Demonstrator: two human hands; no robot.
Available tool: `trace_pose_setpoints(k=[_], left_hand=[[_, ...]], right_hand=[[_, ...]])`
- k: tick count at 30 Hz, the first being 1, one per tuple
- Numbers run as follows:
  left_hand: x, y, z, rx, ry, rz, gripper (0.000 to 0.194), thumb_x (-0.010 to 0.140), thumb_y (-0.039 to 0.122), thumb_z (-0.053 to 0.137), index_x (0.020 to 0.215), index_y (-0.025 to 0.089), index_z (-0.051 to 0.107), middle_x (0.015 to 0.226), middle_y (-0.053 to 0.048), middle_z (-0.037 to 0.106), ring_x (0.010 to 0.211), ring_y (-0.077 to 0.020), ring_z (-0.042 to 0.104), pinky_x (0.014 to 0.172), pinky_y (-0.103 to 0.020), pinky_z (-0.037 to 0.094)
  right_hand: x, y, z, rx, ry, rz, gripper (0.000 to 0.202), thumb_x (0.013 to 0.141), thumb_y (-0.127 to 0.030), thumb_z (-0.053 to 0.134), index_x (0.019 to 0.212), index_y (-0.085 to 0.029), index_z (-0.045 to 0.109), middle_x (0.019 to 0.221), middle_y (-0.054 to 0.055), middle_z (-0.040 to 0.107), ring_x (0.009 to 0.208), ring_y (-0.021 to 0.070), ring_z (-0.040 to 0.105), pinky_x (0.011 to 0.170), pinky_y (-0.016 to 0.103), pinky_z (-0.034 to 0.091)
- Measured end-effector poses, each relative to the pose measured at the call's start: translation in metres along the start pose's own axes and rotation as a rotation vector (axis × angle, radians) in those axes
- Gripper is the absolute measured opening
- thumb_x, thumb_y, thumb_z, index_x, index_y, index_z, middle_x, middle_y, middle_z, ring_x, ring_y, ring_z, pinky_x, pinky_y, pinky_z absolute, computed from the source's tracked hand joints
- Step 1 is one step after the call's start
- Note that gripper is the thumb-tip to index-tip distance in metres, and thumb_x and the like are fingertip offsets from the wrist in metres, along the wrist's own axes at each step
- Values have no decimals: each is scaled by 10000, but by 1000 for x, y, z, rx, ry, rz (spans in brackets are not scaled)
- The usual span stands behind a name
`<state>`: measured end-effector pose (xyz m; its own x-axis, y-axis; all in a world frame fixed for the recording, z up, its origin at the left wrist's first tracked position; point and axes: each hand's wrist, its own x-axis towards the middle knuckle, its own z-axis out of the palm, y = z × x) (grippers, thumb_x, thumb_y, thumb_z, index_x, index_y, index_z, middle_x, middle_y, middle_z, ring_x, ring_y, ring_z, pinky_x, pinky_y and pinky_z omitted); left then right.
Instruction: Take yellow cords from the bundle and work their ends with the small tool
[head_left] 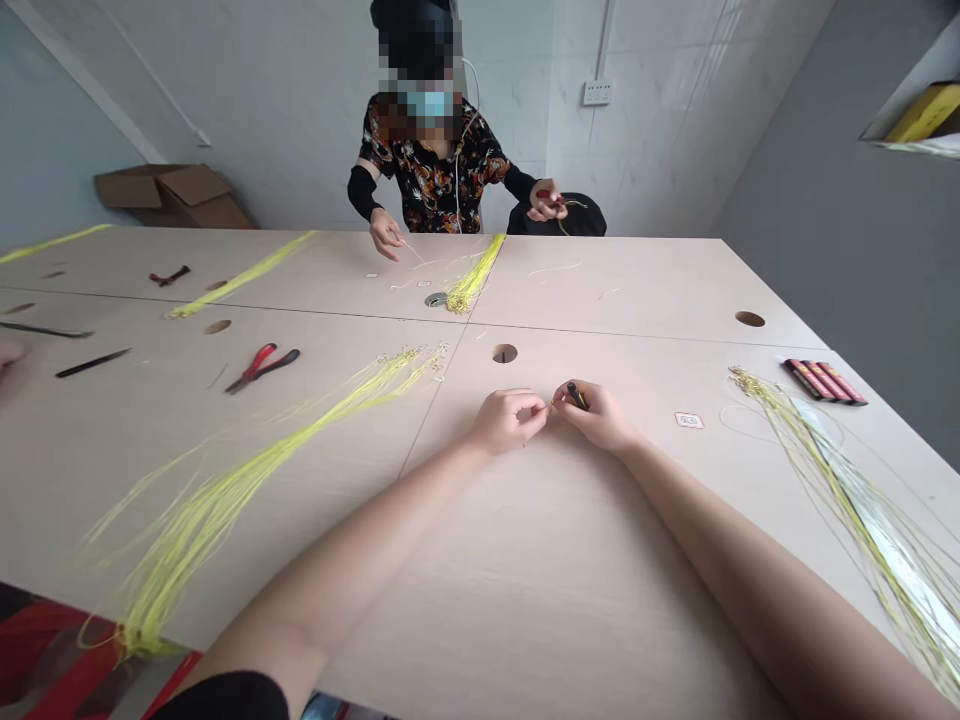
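L hand (508,422) just nr side of the cable hole (505,353), fingertips pinched narrow, contents too tiny to tell; R hand (598,415) nr-right of hole, fingers round a blk-handled tool (576,395)! Yellow cord bundle (300,437) lies left of hole, red-&-blk pliers (262,368) also left.

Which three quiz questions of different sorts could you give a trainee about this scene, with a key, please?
1. True or false: the right hand holds a dark-handled tool.
2. Where do the nearer red-and-black pliers lie? A: right of the right hand; B: left of the left hand; C: between both hands.
3. Complete: the long strands near these pliers are coloured ____.
Key: 1 true; 2 B; 3 yellow.
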<state>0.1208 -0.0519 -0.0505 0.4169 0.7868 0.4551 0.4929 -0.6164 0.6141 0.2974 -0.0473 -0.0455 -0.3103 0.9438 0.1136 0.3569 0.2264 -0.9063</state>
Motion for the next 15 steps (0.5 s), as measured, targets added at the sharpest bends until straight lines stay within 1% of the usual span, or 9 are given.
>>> trace_pose_setpoints(k=[4, 10, 15], left_hand=[[0, -1, 0, -4, 10, 2, 199, 776, 158, 522, 578, 166, 535, 584, 26, 552, 567, -84, 476, 566, -209, 356], [0, 0, -1, -19, 32, -5, 210, 780, 168, 525, 570, 167, 532, 580, 24, 556, 560, -87, 476, 570, -214, 366], [0, -1, 0, -23, 39, 4, 205, 783, 175, 531, 578, 167, 536, 583, 24, 562, 561, -86, 477, 565, -215, 359]], right_hand=[[0, -1, 0, 13, 10, -11, 140, 715, -284, 488, 733, -163, 555, 612, -29, 458, 558, 97, 365, 545, 241, 292], [0, -2, 0, 36, 36, 16, 155, 718, -299, 485, 736, -163, 557, 612, -27, 449, 558, 100, 360, 545, 247, 287], [0, 1, -1, 52, 15, 35, 160, 708, -275, 483, 795, -172, 568, 549, -58, 343, 515, 92, 310, 513, 241, 254]])
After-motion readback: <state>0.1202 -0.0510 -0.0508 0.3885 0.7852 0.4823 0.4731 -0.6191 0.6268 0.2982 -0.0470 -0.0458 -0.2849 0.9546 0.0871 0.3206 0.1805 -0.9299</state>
